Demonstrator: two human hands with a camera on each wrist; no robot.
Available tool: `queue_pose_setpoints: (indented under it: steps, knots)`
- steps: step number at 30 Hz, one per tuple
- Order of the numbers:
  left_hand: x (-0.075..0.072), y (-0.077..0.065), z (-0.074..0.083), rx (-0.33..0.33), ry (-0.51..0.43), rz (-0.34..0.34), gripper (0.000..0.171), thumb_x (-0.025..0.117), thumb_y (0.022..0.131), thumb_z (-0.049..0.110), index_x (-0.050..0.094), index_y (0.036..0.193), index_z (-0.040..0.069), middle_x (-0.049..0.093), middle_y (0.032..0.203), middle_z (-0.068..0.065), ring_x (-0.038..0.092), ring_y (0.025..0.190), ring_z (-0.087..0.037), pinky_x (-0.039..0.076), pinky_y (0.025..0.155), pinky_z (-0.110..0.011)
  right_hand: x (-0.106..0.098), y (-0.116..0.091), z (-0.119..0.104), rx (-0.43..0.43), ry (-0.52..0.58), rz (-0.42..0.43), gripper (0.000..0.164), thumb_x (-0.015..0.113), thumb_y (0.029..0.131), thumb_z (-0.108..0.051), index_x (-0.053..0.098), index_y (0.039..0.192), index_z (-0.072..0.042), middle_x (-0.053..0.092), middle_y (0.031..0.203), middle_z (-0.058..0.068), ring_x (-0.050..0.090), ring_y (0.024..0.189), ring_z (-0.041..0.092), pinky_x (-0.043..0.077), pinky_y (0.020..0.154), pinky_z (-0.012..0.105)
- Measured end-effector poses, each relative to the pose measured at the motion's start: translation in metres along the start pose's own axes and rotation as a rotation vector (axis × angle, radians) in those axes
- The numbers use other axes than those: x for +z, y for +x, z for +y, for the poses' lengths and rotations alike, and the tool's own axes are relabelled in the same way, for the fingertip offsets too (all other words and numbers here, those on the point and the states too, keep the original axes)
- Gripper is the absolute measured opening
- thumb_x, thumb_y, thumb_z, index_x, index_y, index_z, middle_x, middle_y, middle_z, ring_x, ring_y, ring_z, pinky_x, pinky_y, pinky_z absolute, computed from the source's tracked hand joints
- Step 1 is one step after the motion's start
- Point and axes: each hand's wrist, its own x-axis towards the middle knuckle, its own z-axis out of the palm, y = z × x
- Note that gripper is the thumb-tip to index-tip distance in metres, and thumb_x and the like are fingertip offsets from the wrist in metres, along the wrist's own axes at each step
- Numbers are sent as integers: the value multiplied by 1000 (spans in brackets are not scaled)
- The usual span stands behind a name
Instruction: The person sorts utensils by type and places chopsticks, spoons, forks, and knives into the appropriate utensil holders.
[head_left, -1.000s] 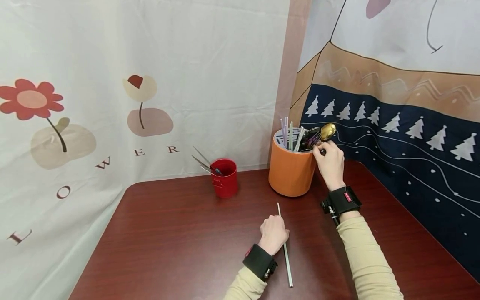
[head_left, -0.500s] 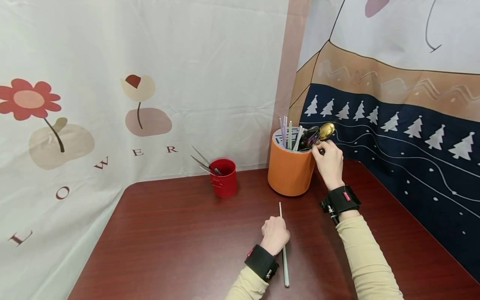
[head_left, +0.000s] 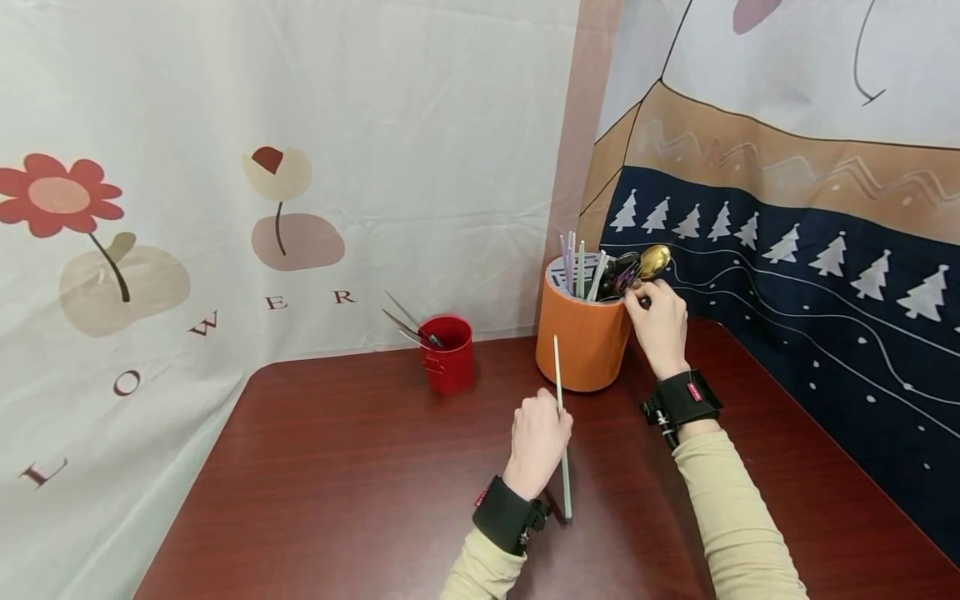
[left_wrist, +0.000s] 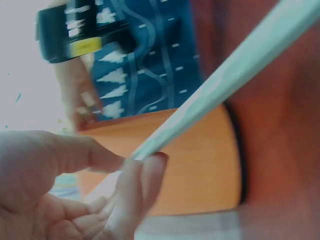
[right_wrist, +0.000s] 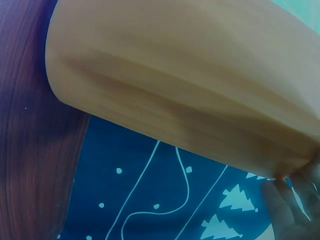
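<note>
A pale green chopstick (head_left: pixel 566 483) is pinched between the thumb and fingers of my left hand (head_left: pixel 538 437), in front of an orange utensil holder (head_left: pixel 579 350). Its thin tip points up towards the holder's side, and its thick end slopes down to the table. In the left wrist view the chopstick (left_wrist: pixel 200 107) crosses close to the camera. At the holder's right rim, my right hand (head_left: pixel 662 325) grips the edge with thumb and fingers. Purple, green and white chopsticks (head_left: pixel 576 271) stand inside, beside dark utensils and a gold spoon (head_left: pixel 655 261).
To the left of the holder stands a red cup (head_left: pixel 452 371) with several thin metal utensils (head_left: pixel 402 321) leaning out. A brown wooden table (head_left: pixel 322 467) lies under everything. Printed cloths (head_left: pixel 450 167) hang behind and along the right side.
My left hand has moved up and away from me with the chopstick, whose tip now overlaps the orange holder in the head view. My right hand has stayed at the rim.
</note>
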Motion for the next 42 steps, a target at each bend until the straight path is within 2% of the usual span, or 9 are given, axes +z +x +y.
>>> queue_pose_setpoints:
  steps: [4, 11, 16, 19, 21, 24, 33, 37, 42]
  knots:
    - [-23, 13, 11, 71, -110, 87, 7, 63, 84, 10, 57, 80, 7, 63, 66, -3, 60, 54, -16, 41, 47, -17, 0, 0, -1, -8, 6, 6, 20, 59, 89, -17, 67, 81, -1, 63, 87, 13, 61, 82, 35, 46, 73, 48]
    - [-61, 44, 31, 222, -262, 247, 7, 61, 89, 10, 58, 92, 3, 68, 80, -7, 65, 67, -14, 52, 62, -17, 0, 0, 0, -11, 9, 6, 20, 59, 89, -17, 67, 81, -1, 63, 88, 13, 61, 83, 35, 47, 74, 48]
    - [-74, 67, 40, 316, -338, 325, 10, 58, 91, 9, 57, 96, 1, 68, 87, -10, 67, 73, -16, 54, 71, -18, -1, 0, 1, -7, 13, 0, 21, 58, 90, -18, 67, 81, -1, 63, 89, 13, 61, 84, 36, 47, 75, 49]
    - [-78, 80, 46, 369, -346, 384, 10, 57, 92, 8, 57, 97, 0, 68, 89, -11, 69, 77, -17, 54, 76, -17, -1, -1, 1, -5, 12, -5, 21, 58, 90, -18, 67, 81, -1, 63, 89, 13, 61, 84, 36, 47, 74, 49]
    - [-79, 87, 49, 393, -343, 418, 10, 56, 92, 8, 57, 97, 0, 68, 90, -12, 69, 80, -17, 54, 78, -17, -1, -1, 1, -5, 11, -8, 22, 57, 90, -18, 67, 81, -1, 63, 89, 14, 61, 83, 37, 47, 74, 49]
    - [-76, 98, 51, 413, -322, 435, 10, 55, 93, 8, 57, 98, -1, 68, 92, -12, 70, 83, -17, 54, 80, -16, -1, -1, 1, -4, 6, -8, 22, 57, 90, -18, 67, 81, -1, 62, 88, 14, 61, 84, 37, 47, 74, 50]
    - [-51, 121, 43, 432, -170, 402, 8, 53, 93, 8, 57, 97, 1, 64, 85, -8, 67, 74, -16, 55, 66, -21, 1, -1, 2, -19, 10, 8, 21, 59, 90, -17, 67, 80, -1, 63, 87, 14, 62, 83, 37, 47, 72, 49]
    - [-39, 129, 39, 444, -62, 350, 9, 53, 94, 9, 58, 99, 2, 64, 85, -7, 66, 73, -16, 54, 65, -22, 1, -1, 1, -19, 14, 12, 20, 59, 89, -17, 67, 80, -1, 63, 87, 14, 61, 83, 37, 47, 73, 49]
    - [-25, 140, 38, 417, 107, 228, 12, 53, 95, 13, 60, 101, 5, 68, 88, -6, 67, 80, -19, 56, 68, -27, 1, 0, 1, -22, 12, 17, 20, 59, 89, -17, 67, 80, -1, 63, 87, 14, 61, 82, 37, 47, 73, 49]
